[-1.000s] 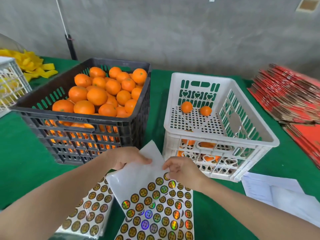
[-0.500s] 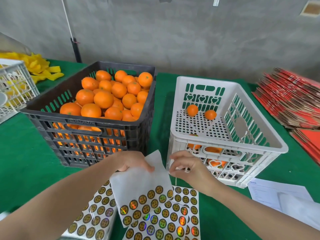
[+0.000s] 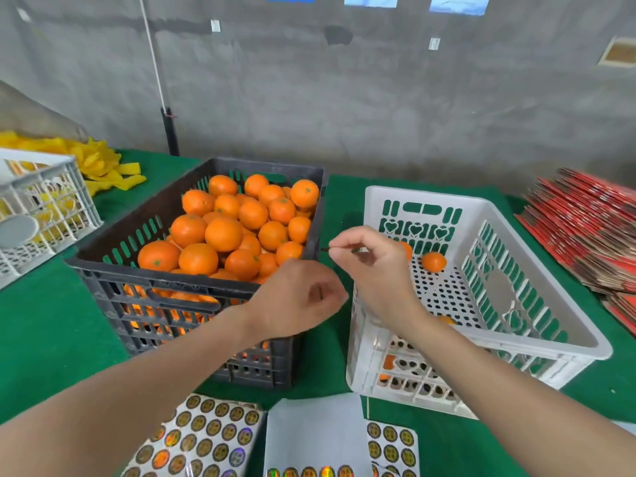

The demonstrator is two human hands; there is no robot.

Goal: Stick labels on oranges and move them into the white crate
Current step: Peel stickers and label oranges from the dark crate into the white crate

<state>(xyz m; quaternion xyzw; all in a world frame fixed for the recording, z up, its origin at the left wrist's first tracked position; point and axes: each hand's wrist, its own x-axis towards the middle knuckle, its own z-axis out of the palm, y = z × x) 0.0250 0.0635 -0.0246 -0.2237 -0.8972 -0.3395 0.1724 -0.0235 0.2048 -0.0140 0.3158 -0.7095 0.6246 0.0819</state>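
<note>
Both forearms are bare, enter from the bottom corners and converge at mid-frame.

Left hand (image 3: 299,299): back toward the camera, fingers curled inward, thumb tucked against them. Whether anything sits inside the curl cannot be told.

Right hand (image 3: 373,266): sits higher than the left, wrist bent. Thumb and forefinger pinch a thin dark label (image 3: 326,249), seen edge-on and pointing leftward. The other fingers are loosely curled beneath.

Left fingertips lie just beside the right wrist; contact between them is unclear.
</note>
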